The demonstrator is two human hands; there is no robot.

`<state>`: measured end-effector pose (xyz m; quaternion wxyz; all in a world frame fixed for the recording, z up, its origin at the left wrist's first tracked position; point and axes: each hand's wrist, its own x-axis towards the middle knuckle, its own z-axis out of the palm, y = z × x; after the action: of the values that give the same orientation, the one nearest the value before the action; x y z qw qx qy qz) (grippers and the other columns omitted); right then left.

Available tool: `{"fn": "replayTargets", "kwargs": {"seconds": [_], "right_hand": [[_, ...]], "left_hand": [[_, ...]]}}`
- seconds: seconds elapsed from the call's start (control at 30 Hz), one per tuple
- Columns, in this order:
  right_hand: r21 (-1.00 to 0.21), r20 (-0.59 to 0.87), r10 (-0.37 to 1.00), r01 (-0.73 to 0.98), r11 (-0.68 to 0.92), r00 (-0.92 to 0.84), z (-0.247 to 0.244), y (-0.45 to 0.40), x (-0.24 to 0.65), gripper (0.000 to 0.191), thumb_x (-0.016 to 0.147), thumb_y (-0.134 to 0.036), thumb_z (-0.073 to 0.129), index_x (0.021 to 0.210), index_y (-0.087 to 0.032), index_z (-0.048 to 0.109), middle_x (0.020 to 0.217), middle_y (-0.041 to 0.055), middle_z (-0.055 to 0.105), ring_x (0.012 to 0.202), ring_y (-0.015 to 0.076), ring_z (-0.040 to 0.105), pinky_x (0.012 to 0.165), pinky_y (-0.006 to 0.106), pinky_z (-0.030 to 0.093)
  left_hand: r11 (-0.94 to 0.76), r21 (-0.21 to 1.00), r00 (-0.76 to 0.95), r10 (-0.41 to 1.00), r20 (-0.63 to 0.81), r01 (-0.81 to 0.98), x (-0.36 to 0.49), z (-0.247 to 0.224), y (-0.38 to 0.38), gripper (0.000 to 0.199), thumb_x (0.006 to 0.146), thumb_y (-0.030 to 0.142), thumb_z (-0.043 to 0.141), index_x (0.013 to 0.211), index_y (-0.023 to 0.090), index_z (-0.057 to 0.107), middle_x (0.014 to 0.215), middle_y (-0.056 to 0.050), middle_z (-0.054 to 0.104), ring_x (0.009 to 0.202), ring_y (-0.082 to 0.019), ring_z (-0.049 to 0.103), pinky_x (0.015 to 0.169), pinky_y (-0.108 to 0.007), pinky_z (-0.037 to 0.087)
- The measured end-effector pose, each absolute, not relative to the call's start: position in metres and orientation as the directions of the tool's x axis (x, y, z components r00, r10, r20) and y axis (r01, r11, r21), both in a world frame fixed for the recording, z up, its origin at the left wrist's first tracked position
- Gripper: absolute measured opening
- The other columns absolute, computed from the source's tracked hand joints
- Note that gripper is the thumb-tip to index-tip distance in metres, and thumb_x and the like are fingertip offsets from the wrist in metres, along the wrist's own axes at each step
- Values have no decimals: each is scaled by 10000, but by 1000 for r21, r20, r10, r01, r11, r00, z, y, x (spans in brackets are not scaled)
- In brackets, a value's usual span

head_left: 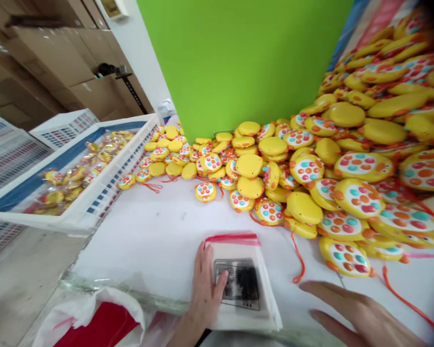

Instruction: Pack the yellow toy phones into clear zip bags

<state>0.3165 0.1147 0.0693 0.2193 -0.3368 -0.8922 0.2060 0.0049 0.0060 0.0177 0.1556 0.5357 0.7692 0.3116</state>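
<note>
Your left hand (206, 289) lies flat, fingers spread, pressing a stack of clear red-sealed bags (240, 284) at the white table's (148, 231) near edge, while your right hand (361, 315) hovers open and empty just beside it. Yellow button toys (305, 168) (orange cords trailing) heap against a green board (238, 58). A white crate (94, 193) on the left holds bagged toys (75, 173).

You can read no text anywhere here: the dark printed label (241, 284) on the clear bags (244, 279) under your left hand (206, 289) is too blurred, and so are the rows of marks on the white crates (68, 127).
</note>
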Motion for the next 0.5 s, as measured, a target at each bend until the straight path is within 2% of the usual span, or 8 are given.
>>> {"fn": "replayTargets", "kwargs": {"seconds": [0.03,0.07,0.13,0.2,0.27,0.33,0.43,0.5], "right_hand": [[-475,255,592,434,765,-765,80,129,287,392,849,-362,628,1232,-295,579,1128,13,689,937,186,686,778,240,573],[-454,198,558,429,781,-806,91,143,254,313,892,-304,570,1201,-261,586,1125,37,684,939,183,681,806,263,567],[-405,68,515,449,797,-854,108,166,183,277,929,-182,467,1182,-193,580,1202,99,637,1058,197,632,886,312,536],[-370,60,502,447,814,-863,114,185,120,354,896,-164,517,1247,-131,536,1284,168,571,1176,254,557,955,391,493],[-343,52,484,440,830,-873,111,202,72,501,842,-137,593,1327,-99,469,1368,196,487,1280,282,452,1027,412,428],[-323,40,484,447,834,-874,102,216,37,582,815,-153,646,1358,-114,440,1415,187,431,1326,301,379,1073,459,359],[-327,33,520,482,813,-854,88,232,0,516,866,-287,629,1341,-180,459,1442,127,393,1315,319,370,1061,568,312],[-370,43,542,490,789,-839,84,241,-17,461,890,-334,599,1314,-198,482,1430,103,403,1291,311,395,1045,586,318]], "left_hand": [[231,649,-375,922,92,725,8,16,7,595,935,318,438,1461,147,220,1546,-161,194,1426,-255,199,1150,-468,254],[224,653,-371,924,95,724,12,14,8,614,934,323,439,1468,134,200,1549,-168,184,1429,-253,191,1150,-460,258],[207,663,-365,925,106,719,20,10,12,656,932,341,440,1477,107,158,1553,-185,169,1434,-252,178,1147,-448,269],[189,675,-355,928,115,713,26,6,17,677,928,365,441,1475,84,159,1550,-199,179,1436,-258,171,1146,-445,271],[176,688,-342,933,111,704,31,3,22,672,926,378,437,1468,65,191,1544,-206,199,1435,-263,176,1144,-438,276],[161,699,-336,934,119,696,34,1,25,655,927,366,427,1461,50,215,1542,-211,206,1432,-262,189,1141,-423,283],[125,721,-345,924,166,682,36,-7,27,653,907,331,454,1458,56,237,1543,-207,207,1419,-264,232,1126,-394,315],[89,734,-359,907,219,674,39,-14,28,647,876,302,490,1446,74,285,1536,-200,233,1408,-279,260,1113,-396,336]]}}
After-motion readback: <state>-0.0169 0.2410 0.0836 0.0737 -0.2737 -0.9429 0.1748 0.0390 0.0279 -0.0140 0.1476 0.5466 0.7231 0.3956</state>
